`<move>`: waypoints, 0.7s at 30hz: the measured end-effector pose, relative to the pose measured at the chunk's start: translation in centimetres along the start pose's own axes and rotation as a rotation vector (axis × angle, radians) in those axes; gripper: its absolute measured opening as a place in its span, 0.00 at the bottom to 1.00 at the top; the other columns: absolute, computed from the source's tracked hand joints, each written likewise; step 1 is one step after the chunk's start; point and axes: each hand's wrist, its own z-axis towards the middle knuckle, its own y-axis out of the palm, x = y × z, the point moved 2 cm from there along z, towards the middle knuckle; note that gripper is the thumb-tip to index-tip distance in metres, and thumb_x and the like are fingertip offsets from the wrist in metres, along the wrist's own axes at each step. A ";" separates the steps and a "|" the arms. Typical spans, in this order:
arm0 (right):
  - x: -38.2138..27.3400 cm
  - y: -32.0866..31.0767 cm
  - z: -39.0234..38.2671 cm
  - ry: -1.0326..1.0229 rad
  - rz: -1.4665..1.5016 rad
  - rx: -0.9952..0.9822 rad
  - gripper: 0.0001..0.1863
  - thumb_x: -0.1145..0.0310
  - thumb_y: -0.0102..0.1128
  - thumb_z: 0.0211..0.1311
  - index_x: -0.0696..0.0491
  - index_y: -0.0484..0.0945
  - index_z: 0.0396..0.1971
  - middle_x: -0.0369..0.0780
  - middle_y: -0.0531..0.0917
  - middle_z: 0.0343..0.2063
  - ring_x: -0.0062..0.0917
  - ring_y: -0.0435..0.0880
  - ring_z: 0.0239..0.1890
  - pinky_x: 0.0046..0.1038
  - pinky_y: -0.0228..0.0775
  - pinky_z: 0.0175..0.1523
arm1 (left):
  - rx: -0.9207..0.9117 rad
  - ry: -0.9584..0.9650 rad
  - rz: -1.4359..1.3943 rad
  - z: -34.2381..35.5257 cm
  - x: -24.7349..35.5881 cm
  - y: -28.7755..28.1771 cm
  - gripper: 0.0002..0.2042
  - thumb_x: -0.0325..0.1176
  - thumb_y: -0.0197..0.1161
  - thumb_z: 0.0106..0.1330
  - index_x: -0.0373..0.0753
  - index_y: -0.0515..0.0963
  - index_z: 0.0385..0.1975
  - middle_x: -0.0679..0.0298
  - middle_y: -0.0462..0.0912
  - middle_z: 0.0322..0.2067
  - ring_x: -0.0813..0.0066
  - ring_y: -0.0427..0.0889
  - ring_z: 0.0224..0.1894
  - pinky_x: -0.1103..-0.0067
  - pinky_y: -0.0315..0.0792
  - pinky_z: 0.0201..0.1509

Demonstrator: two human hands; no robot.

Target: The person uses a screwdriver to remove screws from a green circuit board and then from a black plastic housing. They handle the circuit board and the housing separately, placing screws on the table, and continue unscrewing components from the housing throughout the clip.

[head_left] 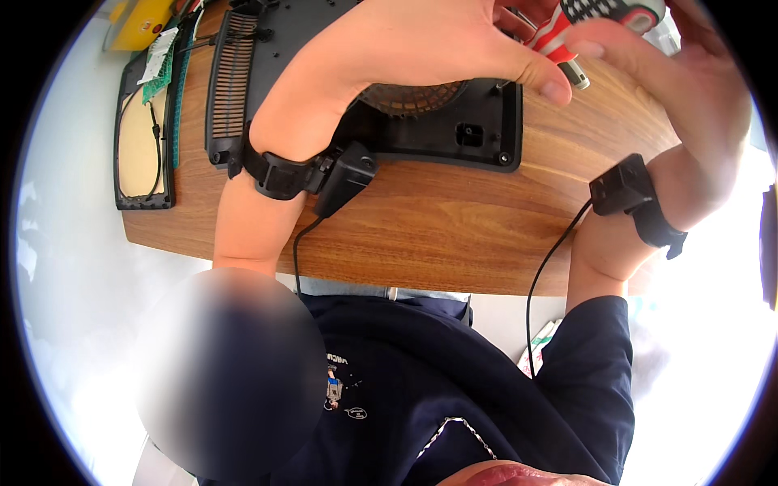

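At the top right, my right hand (689, 73) is closed around a red and black tool handle (612, 11) with a dotted grip, its thumb against the red part. My left hand (438, 40) reaches in from the left, its fingers and thumb curled about the handle's red end. A short silver piece (579, 75) shows just under the handle; whether it belongs to the tool I cannot tell. Below my left hand lies a black plastic housing (438, 146) with a round vent grille (413, 99) and a slotted side grille (229, 77). My left forearm hides part of it.
The wooden table (421, 231) has a curved near edge. On its left stands a black-framed tray (121, 190) with a black cable and a green piece. A yellow object (138, 24) is behind it. Strapped wrist devices (348, 174) trail cables toward my body.
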 end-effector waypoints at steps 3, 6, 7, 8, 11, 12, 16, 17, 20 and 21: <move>0.2 0.0 0.0 0.004 0.009 0.005 0.20 0.65 0.85 0.46 0.58 0.80 0.31 0.34 0.81 0.29 0.17 0.77 0.30 0.20 0.68 0.34 | 0.067 -0.106 0.116 0.2 0.6 -0.4 0.20 0.24 0.76 0.60 0.31 0.78 0.51 0.65 0.84 0.39 0.78 0.81 0.41 0.78 0.76 0.52; -0.2 0.1 0.3 0.013 0.021 0.015 0.20 0.65 0.85 0.46 0.58 0.80 0.30 0.34 0.81 0.29 0.17 0.77 0.29 0.20 0.68 0.34 | 0.113 -0.071 0.181 0.0 0.5 0.1 0.15 0.22 0.73 0.62 0.30 0.79 0.47 0.65 0.84 0.36 0.78 0.81 0.40 0.78 0.76 0.51; 2.1 -1.7 -1.7 0.010 0.029 0.014 0.20 0.65 0.85 0.46 0.58 0.80 0.30 0.34 0.81 0.29 0.17 0.77 0.29 0.20 0.68 0.34 | 0.152 -0.028 0.188 -0.4 0.7 0.4 0.13 0.21 0.72 0.63 0.30 0.79 0.46 0.65 0.84 0.34 0.78 0.81 0.39 0.78 0.77 0.50; 0.5 -0.4 -0.3 0.015 0.028 0.017 0.20 0.65 0.85 0.46 0.58 0.80 0.30 0.34 0.81 0.29 0.16 0.77 0.29 0.20 0.68 0.34 | 0.125 -0.027 0.183 -0.3 0.5 0.5 0.13 0.20 0.70 0.64 0.30 0.79 0.46 0.65 0.84 0.35 0.78 0.82 0.39 0.78 0.77 0.50; 5.7 -3.8 -4.1 0.022 0.034 0.023 0.20 0.65 0.85 0.47 0.58 0.80 0.30 0.34 0.81 0.29 0.16 0.77 0.29 0.20 0.68 0.34 | 0.053 -0.029 0.162 -0.4 0.3 0.4 0.11 0.17 0.66 0.66 0.29 0.78 0.48 0.64 0.84 0.37 0.77 0.82 0.41 0.78 0.77 0.51; 6.4 -4.1 -4.7 0.025 0.037 0.025 0.20 0.65 0.85 0.47 0.58 0.81 0.30 0.34 0.81 0.28 0.16 0.77 0.29 0.20 0.68 0.34 | 0.029 -0.033 0.148 -0.3 0.5 0.4 0.12 0.16 0.64 0.66 0.30 0.78 0.48 0.64 0.84 0.38 0.77 0.82 0.41 0.78 0.77 0.52; 7.5 -4.6 -5.2 0.015 0.064 0.030 0.19 0.65 0.85 0.47 0.58 0.81 0.30 0.34 0.81 0.28 0.16 0.77 0.29 0.20 0.68 0.34 | -0.035 0.069 -0.113 0.3 -2.0 -0.3 0.13 0.16 0.65 0.67 0.30 0.78 0.50 0.63 0.84 0.41 0.77 0.81 0.43 0.77 0.77 0.54; 1.5 -0.9 -0.8 0.020 0.064 0.031 0.19 0.65 0.85 0.47 0.58 0.81 0.30 0.34 0.81 0.28 0.16 0.77 0.29 0.20 0.68 0.34 | -0.029 0.063 -0.098 0.3 -2.1 -0.4 0.14 0.17 0.66 0.66 0.30 0.78 0.50 0.63 0.85 0.42 0.77 0.81 0.43 0.77 0.77 0.54; 4.2 -2.7 -2.9 0.023 0.073 0.037 0.19 0.66 0.85 0.47 0.58 0.81 0.30 0.34 0.81 0.28 0.16 0.77 0.28 0.20 0.68 0.33 | 0.024 0.018 -0.007 -0.1 -1.0 -0.4 0.16 0.19 0.71 0.63 0.30 0.79 0.51 0.64 0.85 0.42 0.77 0.82 0.43 0.77 0.77 0.54; 3.6 -2.4 -2.6 0.022 0.078 0.040 0.19 0.66 0.85 0.48 0.58 0.81 0.29 0.34 0.81 0.28 0.16 0.78 0.28 0.20 0.68 0.33 | 0.060 -0.013 0.050 -0.3 -0.1 -0.1 0.17 0.19 0.72 0.62 0.30 0.79 0.50 0.64 0.85 0.42 0.77 0.82 0.43 0.77 0.77 0.54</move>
